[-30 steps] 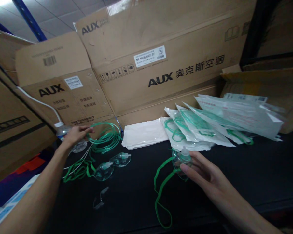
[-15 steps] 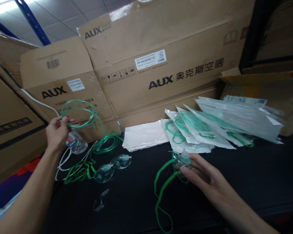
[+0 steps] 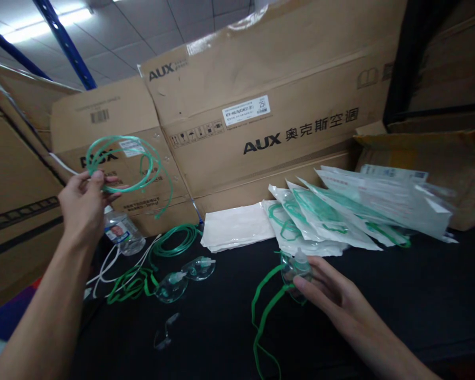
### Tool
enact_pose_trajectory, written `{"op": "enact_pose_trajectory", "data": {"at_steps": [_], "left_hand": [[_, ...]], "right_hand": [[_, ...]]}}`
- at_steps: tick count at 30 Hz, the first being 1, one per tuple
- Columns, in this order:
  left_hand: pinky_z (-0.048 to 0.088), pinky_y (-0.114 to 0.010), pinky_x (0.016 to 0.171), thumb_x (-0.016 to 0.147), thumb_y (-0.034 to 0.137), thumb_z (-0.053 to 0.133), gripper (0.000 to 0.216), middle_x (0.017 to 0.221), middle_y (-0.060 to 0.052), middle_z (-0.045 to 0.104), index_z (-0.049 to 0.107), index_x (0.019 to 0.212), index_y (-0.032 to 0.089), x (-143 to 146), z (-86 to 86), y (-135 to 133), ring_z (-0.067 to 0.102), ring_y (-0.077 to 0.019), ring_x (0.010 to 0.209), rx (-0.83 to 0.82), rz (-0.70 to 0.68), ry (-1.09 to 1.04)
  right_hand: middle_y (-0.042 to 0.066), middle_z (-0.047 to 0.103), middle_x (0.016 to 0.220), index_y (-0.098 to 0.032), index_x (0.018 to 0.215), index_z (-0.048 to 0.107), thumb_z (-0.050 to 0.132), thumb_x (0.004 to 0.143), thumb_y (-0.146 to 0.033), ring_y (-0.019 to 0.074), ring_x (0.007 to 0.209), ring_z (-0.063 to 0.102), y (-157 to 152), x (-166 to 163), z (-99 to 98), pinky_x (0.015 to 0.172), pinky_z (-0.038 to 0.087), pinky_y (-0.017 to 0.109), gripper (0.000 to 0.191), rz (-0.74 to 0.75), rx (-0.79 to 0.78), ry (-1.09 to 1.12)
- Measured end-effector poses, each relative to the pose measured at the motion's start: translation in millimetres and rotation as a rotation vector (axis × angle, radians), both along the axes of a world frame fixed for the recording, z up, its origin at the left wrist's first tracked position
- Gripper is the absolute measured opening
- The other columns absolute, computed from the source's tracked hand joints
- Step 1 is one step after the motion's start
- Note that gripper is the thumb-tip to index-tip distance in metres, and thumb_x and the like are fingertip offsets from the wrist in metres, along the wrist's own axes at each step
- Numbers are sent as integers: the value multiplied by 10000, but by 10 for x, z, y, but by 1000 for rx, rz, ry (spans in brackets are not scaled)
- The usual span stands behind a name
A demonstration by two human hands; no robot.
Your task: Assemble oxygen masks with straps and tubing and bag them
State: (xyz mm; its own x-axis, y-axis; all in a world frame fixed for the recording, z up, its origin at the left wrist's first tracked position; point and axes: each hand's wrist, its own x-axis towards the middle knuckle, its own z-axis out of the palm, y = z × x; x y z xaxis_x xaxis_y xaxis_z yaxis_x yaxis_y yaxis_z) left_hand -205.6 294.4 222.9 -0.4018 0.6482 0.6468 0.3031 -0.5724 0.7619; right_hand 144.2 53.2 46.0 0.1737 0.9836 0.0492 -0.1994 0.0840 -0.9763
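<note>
My left hand [image 3: 83, 200] is raised at the left, closed on a coil of green tubing [image 3: 142, 158] held in the air, one end dangling down. My right hand [image 3: 328, 293] rests on the black table [image 3: 399, 295], fingers holding a clear mask [image 3: 296, 266] with a green strap [image 3: 263, 316] trailing toward me. Another coil of green tubing [image 3: 178, 237] and two clear masks [image 3: 186, 274] with green straps lie on the table between my hands.
Sealed packets with green tubing [image 3: 340, 211] are fanned out at the right, beside a stack of flat white bags [image 3: 237, 227]. A plastic water bottle [image 3: 122, 232] and white cable lie at the left. Large AUX cardboard boxes [image 3: 261, 121] wall off the back.
My left hand took hold of a green tubing coil on the table and lifted it up and to the left. My right hand stayed on the mask.
</note>
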Motion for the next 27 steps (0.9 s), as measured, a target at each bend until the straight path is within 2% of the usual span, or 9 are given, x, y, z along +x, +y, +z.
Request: {"op": "enact_pose_trajectory", "data": {"at_steps": [5,10,12,15,18,22,25,27], "left_hand": [[516,-82,541,976,137,588,108,883,-6,717,676,1040,134,390,-95,-474,662,-24,555,-58,-208,-44],[504,-90,463,891,263,707,139,879,-7,712,732,1002,183,724,-282,-985,692,-65,582,-241,-413,-34],[506,-108,438,834,344,755,183,873,3,703,734,965,218,810,-400,-1148,701,-85,596,-340,-490,-2],[567,-192,471,798,481,755,263,874,-12,705,710,945,267,916,-692,-1339,736,-154,653,-511,-604,95],[629,-296,568,828,563,675,308,952,-55,715,649,984,299,1019,-1104,-1480,765,-220,730,-715,-688,160],[657,-393,771,873,582,589,366,1100,-94,716,581,1120,311,1085,-1604,-1631,777,-257,871,-899,-742,151],[666,-427,788,860,613,585,523,1263,-113,684,576,1308,343,1003,-1795,-1727,729,-294,1061,-911,-758,236],[681,-411,659,825,657,598,587,1297,-95,676,608,1337,369,895,-1831,-1770,731,-299,1010,-875,-692,390]], "right_hand": [[87,773,1116,-235,1035,687,755,826,-558,282,1011,734,-71,34,-15,966,554,416,392,-46,24,167],[99,787,1060,-237,999,711,719,845,-505,318,982,756,-144,190,56,973,546,491,310,-67,131,329],[100,775,1145,-259,1039,697,715,844,-473,337,1034,748,-186,269,109,1009,523,531,290,-78,114,320],[102,738,1257,-280,1151,659,727,836,-386,337,1096,726,-260,386,125,1008,521,536,340,-58,53,320],[71,768,1126,-293,1233,647,775,794,-327,287,981,743,-318,499,59,895,577,465,459,-35,-32,378],[21,738,929,-260,1085,730,836,747,-310,197,804,697,-367,571,14,796,576,336,358,-83,-119,396],[-22,661,782,-263,1005,725,868,730,-346,158,681,624,-394,548,48,699,555,302,321,-53,-140,365],[-44,590,700,-252,949,706,854,758,-385,139,630,571,-413,524,75,651,533,279,276,-6,-153,298]]}}
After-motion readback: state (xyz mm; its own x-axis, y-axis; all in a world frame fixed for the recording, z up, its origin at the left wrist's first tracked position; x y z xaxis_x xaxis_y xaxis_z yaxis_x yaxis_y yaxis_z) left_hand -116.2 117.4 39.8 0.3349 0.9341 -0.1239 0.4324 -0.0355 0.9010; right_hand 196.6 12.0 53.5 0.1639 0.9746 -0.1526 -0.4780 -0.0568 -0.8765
